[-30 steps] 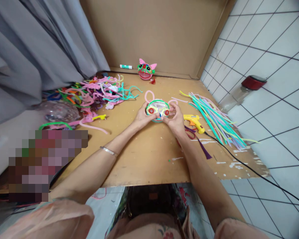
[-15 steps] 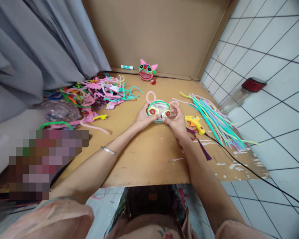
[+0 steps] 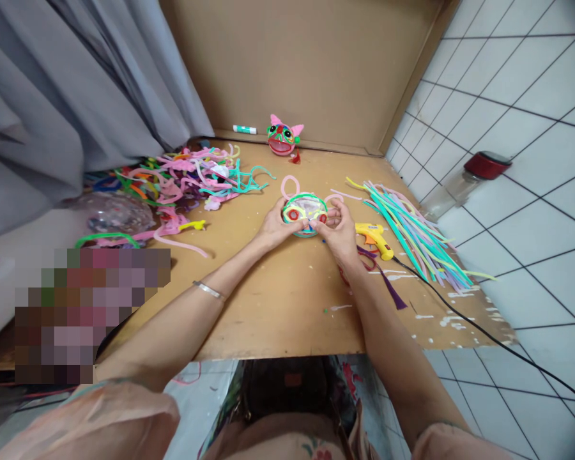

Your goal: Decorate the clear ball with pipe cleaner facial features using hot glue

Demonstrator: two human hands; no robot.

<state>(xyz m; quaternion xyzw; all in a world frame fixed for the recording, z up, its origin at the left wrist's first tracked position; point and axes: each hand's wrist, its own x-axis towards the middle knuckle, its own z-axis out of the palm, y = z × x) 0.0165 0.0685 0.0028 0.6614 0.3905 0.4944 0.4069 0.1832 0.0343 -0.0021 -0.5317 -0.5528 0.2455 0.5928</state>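
No lettering can be read; marks on the green-and-white cylindrical tube point(image 3: 245, 130) and yellow plastic glue gun point(image 3: 379, 238) are too small.

Right thumb point(image 3: 320, 227) now higher on the colourful face point(image 3: 308, 207)

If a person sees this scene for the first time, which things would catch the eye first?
Probably the round green-rimmed, red-eyed craft face, held between left hand and right hand at centre. Behind it, a round pink-eared toy head stands by the brown panel. A yellow plastic glue gun lies further right.
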